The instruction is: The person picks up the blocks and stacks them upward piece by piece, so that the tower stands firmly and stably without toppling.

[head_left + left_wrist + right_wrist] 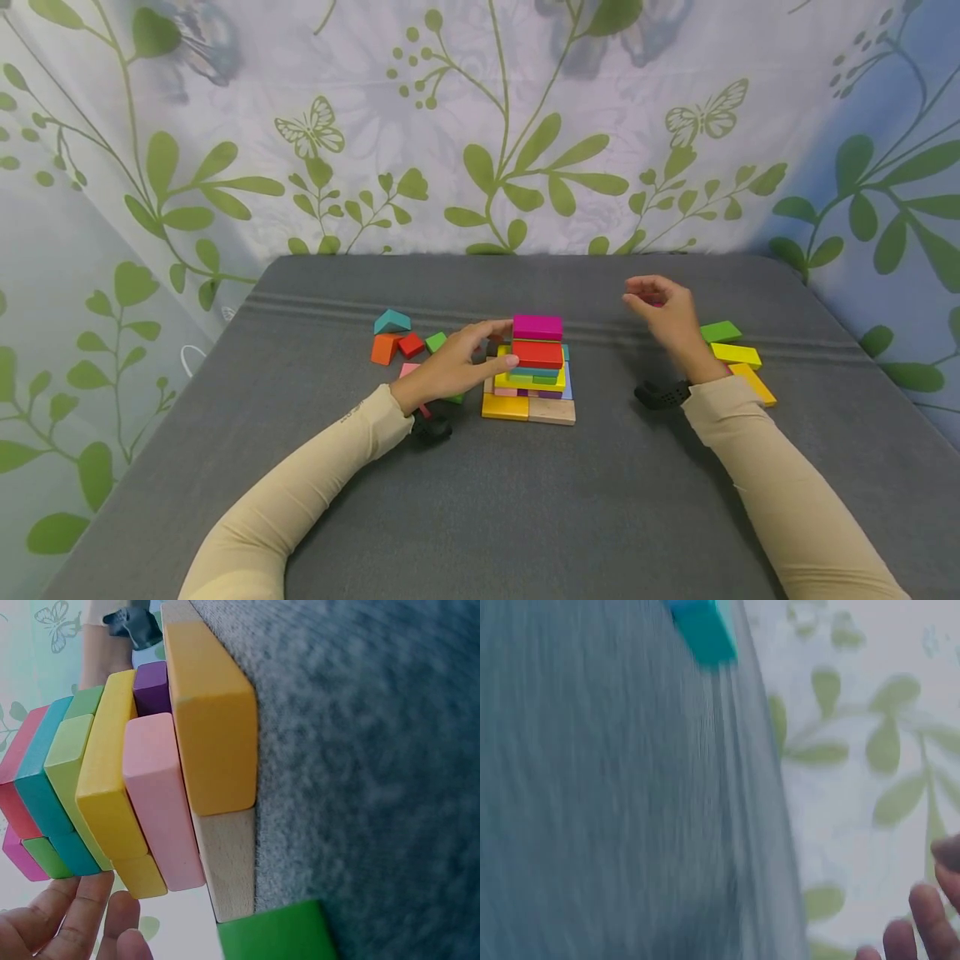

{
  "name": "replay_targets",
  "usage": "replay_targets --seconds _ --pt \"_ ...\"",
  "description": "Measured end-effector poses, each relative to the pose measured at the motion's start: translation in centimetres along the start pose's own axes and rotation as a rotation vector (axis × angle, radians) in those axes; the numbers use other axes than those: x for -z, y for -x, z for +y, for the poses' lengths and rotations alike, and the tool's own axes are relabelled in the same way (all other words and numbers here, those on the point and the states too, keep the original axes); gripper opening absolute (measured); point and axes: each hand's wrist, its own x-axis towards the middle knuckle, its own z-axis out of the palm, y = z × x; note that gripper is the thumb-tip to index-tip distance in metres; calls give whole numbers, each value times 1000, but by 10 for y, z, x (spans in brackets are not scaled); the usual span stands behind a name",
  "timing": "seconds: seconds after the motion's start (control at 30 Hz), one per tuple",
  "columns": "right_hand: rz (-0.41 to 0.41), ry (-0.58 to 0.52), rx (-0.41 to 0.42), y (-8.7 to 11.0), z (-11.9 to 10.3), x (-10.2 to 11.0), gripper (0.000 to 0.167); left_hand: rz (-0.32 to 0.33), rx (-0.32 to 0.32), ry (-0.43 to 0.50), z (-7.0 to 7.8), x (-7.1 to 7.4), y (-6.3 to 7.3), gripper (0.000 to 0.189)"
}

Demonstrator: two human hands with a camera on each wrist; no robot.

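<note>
Beside the tower (537,357), loose blocks (385,349).

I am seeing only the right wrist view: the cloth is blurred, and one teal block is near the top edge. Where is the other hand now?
Observer: In the head view, the left hand is at the left side of a stack of blocks.
Operator: Thank you. Which colour has the highest block of this stack?
Observer: It is a magenta block.
Operator: And which blocks are lying to the right of the right hand?
Observer: Right of the right hand, I see a green block, a yellow block and an orange-yellow block on the table.
</note>
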Motion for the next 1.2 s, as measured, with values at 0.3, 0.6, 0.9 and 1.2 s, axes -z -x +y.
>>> replay_targets --seconds 0.3,0.6,0.9,1.2 --pt "30 189 -278 -10 30 27 58 0 19 -8 0 -1 -1 68" --pt "-74 380 -325 -19 35 36 67 2 29 3 2 -1 0 68" --pt "-85 458 -363 -30 36 36 53 4 29 5 2 0 1 68" --pt "-55 366 -220 -18 30 27 47 1 28 4 1 0 0 68"
